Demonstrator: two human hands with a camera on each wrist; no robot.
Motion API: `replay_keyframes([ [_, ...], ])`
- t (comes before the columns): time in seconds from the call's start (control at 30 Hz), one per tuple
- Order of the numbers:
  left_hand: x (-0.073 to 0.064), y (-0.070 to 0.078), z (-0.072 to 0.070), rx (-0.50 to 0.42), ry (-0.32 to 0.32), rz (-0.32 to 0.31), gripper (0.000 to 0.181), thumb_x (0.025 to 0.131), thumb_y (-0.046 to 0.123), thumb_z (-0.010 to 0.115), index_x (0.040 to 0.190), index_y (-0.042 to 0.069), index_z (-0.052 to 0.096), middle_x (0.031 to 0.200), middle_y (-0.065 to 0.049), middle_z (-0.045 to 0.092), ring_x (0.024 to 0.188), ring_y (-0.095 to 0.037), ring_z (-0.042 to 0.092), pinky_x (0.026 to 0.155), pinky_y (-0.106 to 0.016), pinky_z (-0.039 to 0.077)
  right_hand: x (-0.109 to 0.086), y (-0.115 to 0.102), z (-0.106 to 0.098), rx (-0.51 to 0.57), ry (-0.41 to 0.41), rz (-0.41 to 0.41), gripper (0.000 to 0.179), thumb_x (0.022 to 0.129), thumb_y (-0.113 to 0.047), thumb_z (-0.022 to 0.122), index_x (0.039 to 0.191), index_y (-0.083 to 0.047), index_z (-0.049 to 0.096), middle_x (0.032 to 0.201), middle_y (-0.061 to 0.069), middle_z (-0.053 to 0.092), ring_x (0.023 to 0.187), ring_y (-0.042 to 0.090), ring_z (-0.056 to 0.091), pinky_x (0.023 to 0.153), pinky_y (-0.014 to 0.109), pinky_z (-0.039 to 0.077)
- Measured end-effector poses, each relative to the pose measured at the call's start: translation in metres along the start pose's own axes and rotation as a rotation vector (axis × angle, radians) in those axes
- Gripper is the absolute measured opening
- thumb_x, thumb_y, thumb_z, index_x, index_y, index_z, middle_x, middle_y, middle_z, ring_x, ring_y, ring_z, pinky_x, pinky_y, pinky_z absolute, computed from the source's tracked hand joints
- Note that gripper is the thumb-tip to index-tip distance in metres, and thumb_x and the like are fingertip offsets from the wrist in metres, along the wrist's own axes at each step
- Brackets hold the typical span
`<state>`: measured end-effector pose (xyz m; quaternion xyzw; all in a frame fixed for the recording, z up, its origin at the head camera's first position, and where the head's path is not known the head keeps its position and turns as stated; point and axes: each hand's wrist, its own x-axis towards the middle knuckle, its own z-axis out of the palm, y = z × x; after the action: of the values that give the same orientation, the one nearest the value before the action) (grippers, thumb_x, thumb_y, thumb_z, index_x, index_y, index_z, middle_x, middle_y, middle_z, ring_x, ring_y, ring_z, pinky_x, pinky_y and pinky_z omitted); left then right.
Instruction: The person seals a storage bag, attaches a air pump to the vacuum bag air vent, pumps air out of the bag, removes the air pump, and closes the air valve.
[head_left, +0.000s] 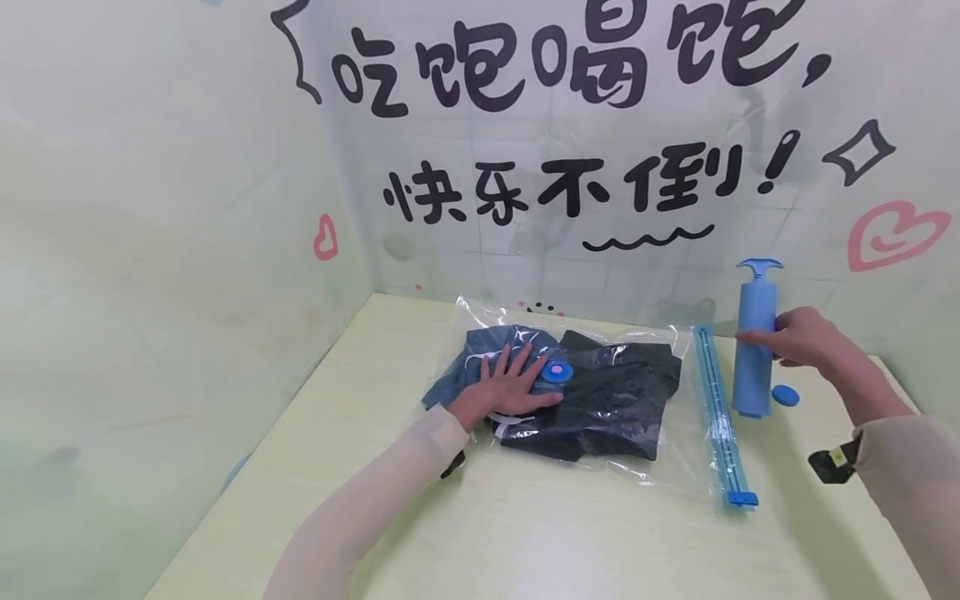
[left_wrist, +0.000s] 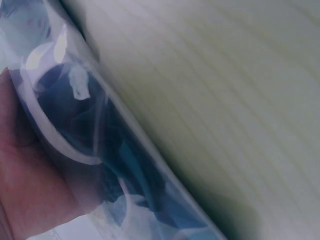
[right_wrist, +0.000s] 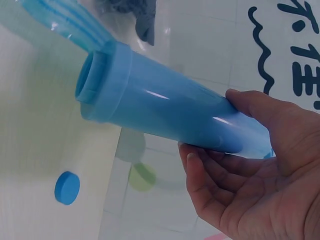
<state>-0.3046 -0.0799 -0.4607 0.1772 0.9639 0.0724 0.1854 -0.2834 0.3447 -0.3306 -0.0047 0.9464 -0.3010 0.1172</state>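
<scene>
R hand [head_left: 808, 337] is gripping the blue pump [head_left: 756, 350]; its long axis is standing near upright, T-handle [head_left: 761, 265] pointing up, mouth [right_wrist: 89, 80] facing down. The blue valve [head_left: 557, 371] on the clear bag [head_left: 692, 400] is lying well L of that grip, w/ the zip strip [head_left: 720, 408] running btwn. L hand [head_left: 513, 390] is nearer: it's resting flat just beside the valve, spread wide, gripping nothing.

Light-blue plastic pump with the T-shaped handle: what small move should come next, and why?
Perhaps move the pump toward the round blue valve: the right hand holds it handle-up beside the clear plastic bag, while the left hand rests on the bag near the valve.
</scene>
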Motion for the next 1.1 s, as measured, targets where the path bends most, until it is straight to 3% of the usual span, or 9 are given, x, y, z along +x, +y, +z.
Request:
replay_keyframes([
  [0.3,0.002,-0.001,0.0,-0.02,0.0,0.007,0.091,0.092,0.082,0.033,0.163,0.038,-0.005,0.167,0.005,-0.02,0.149,-0.031,-0.024,0.112,-0.063,-0.015,-0.002,-0.029,0.008,0.027,0.158,-0.066,0.092,0.098,-0.056,0.058,0.131,0.028,0.038,0.122,0.047,0.05,0.106,0.058,0.056,0.087,0.062,0.052],
  [0.5,0.001,-0.001,0.0,-0.027,0.007,0.008,0.091,0.093,0.081,0.034,0.163,0.038,-0.004,0.167,0.005,-0.02,0.149,-0.031,-0.024,0.112,-0.062,-0.015,0.003,-0.049,0.021,0.057,0.249,-0.136,0.084,0.098,-0.056,0.059,0.129,0.022,0.046,0.12,0.041,0.056,0.104,0.053,0.058,0.087,0.061,0.051],
  [0.77,0.003,0.002,0.001,-0.014,-0.005,0.019,0.09,0.092,0.082,0.031,0.163,0.038,-0.005,0.167,0.005,-0.02,0.148,-0.03,-0.025,0.112,-0.063,-0.014,0.01,-0.072,0.04,0.122,0.289,-0.188,0.081,0.099,-0.051,0.061,0.133,0.021,0.046,0.123,0.04,0.056,0.109,0.052,0.058,0.09,0.062,0.049],
  [1.1,-0.003,0.002,-0.004,-0.029,-0.007,-0.008,0.089,0.093,0.081,0.033,0.162,0.04,-0.004,0.167,0.007,-0.018,0.149,-0.029,-0.025,0.113,-0.062,-0.015,0.021,-0.102,0.074,0.208,0.301,-0.324,0.067,0.099,-0.044,0.067,0.127,0.016,0.055,0.119,0.034,0.062,0.107,0.047,0.062,0.091,0.06,0.049],
])
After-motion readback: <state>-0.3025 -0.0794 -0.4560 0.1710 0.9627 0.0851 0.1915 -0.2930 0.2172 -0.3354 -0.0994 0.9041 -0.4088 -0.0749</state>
